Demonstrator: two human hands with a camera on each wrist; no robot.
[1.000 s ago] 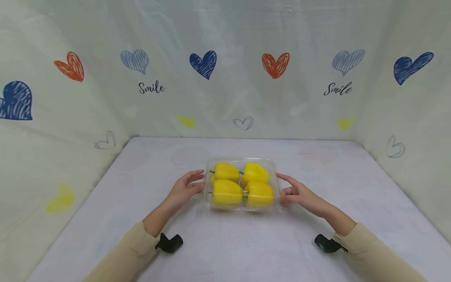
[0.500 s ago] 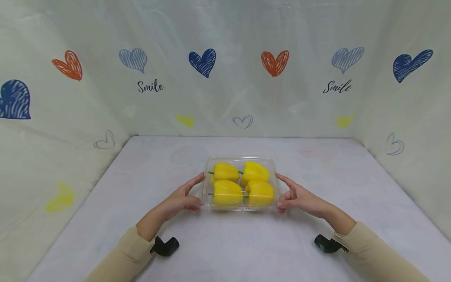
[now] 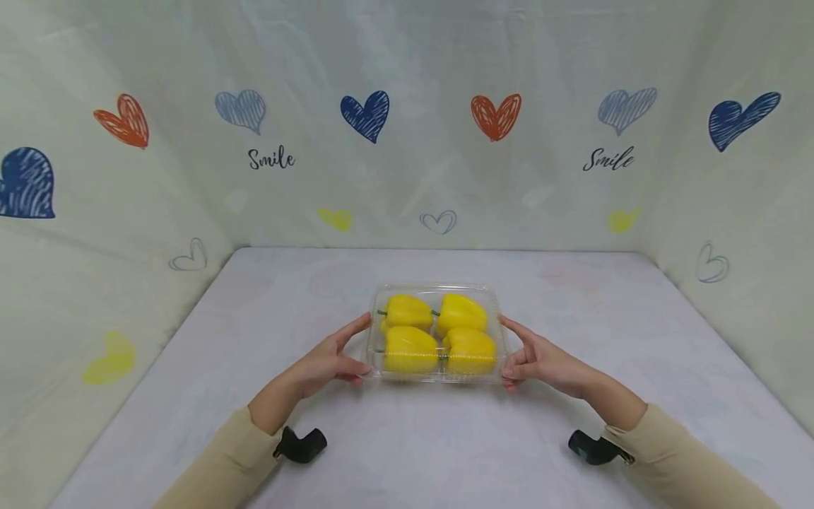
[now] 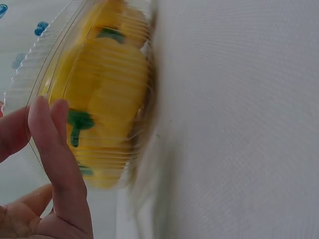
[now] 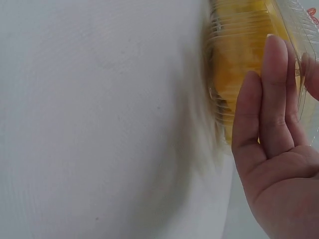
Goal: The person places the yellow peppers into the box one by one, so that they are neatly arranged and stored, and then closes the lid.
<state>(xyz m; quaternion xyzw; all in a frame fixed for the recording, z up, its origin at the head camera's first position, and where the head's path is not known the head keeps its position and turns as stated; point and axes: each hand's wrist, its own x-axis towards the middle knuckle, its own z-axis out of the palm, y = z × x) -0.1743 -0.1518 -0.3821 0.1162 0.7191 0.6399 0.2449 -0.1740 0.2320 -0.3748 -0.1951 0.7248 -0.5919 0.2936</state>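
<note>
A clear plastic clamshell box sits mid-table in the head view, holding several yellow bell peppers with green stems. My left hand grips the box's left side, index finger at the side edge and thumb by the near corner. In the left wrist view, fingers lie against the ribbed wall under the rim, another digit above it. On the opposite side my right hand holds the box in a mirrored way. The right wrist view has its fingers along the wall and the thumb at the rim.
A white cloth covers the table. Pale curtains with printed hearts and the word Smile enclose it behind and on both sides. A black wrist camera is strapped at the left sleeve, another black camera at the right.
My left hand has shifted down along the box's left side, and its fingers have spread from index to thumb. The right thumb has closed in at the near corner. The box has barely moved.
</note>
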